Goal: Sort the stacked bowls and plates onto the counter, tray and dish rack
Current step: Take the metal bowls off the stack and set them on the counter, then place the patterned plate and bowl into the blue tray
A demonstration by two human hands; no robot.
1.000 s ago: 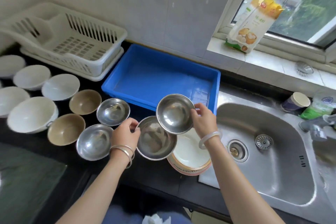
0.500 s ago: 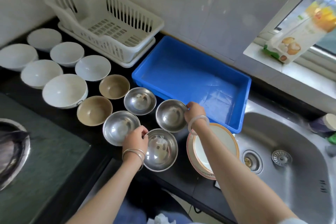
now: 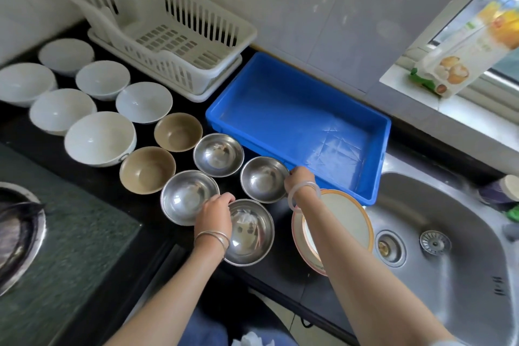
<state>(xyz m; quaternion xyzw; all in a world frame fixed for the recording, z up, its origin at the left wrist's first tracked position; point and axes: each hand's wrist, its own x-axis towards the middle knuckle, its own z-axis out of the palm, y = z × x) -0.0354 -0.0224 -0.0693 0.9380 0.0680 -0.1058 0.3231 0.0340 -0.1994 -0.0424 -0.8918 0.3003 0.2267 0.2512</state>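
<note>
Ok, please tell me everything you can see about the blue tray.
The blue tray is a rectangular, glossy plastic box with low walls and a thick rim. It holds no dishes; its floor shows light scratches. It lies flat on the counter between the white dish rack and the sink.

You had bowls at ten o'clock, the dish rack at eleven, the tray at twelve, the sink at two.

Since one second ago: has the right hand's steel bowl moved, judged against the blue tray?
Yes. The steel bowl in the right hand moved left and down: it overlapped the blue tray's front wall, now sits clear of it.
</note>
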